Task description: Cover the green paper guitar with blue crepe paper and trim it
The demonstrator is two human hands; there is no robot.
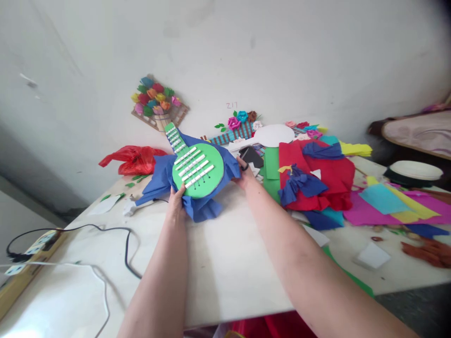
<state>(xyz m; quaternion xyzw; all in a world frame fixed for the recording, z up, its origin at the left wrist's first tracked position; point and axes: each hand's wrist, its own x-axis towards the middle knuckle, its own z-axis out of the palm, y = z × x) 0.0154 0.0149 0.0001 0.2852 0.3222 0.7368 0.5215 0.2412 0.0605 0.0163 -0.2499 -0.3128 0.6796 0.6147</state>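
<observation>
A green paper banjo, with white strips and small black marks on its round body, is lifted tilted over the table. Blue crepe paper spreads out behind it and hangs below. My left hand is closed on the lower left rim, its thumb lying by the front edge. At the right side, my right hand pinches the edge of the blue crepe paper; part of its fingers is hidden. A white glue gun lies to the left of my left hand.
A red plastic bag sits at the back left. Cords run from a power strip at the left edge. Red crepe paper, other coloured sheets and a white paddle-shaped cutout cover the right side. A paper-flower bouquet leans on the wall.
</observation>
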